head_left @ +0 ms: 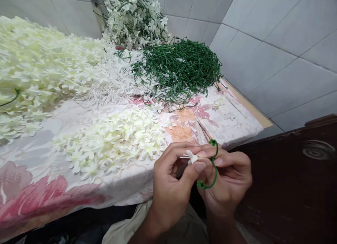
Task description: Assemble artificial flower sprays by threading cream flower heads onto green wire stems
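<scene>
Small white artificial blossom point(192, 158) clamped in the bare left hand point(168, 191), just beside a thin green wire stem point(214, 175).

The right hand point(229, 180) pinches that looped stem above a floral-print cloth point(223, 121) bearing loose cream blossoms point(113, 138) and a tangled heap of green wire stems point(181, 68).

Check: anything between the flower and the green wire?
Only the left hand itself: its fingertips pinch the white flower and sit between it and the green wire, held by the right hand. No other object is in the way.
</scene>
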`<state>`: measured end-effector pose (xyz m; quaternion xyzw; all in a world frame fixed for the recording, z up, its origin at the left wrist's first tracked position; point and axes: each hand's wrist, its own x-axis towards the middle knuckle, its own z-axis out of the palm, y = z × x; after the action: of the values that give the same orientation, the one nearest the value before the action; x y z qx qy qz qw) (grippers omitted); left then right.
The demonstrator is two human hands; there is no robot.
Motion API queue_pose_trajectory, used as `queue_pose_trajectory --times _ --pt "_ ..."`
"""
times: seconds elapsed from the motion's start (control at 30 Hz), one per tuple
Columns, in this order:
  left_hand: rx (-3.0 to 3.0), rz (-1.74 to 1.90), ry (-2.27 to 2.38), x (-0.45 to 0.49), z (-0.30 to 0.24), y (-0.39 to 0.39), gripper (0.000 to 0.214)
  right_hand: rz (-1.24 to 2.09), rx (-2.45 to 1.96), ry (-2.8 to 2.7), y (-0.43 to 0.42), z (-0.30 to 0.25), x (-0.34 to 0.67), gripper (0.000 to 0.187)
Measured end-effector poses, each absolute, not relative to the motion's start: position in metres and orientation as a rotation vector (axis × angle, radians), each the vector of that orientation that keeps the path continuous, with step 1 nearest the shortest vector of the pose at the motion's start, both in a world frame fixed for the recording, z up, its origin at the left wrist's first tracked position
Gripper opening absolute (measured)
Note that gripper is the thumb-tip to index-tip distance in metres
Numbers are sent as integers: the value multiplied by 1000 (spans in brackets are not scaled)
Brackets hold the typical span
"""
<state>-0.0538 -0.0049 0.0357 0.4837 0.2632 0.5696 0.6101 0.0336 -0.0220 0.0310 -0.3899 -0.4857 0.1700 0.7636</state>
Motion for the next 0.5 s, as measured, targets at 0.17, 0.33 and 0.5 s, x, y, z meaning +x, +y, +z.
queue_pose_trajectory --times 0.17,0.33,0.5 --pt "1083 1410 654 -50 37 -8 9 446 -800 -949 -21 32 30 21" --pt "1010 1398 642 -49 38 -10 11 518 -847 -819 -27 29 31 23" --pt "1015 1443 631 -54 36 -12 8 497 -977 -882 -38 14 37 20"
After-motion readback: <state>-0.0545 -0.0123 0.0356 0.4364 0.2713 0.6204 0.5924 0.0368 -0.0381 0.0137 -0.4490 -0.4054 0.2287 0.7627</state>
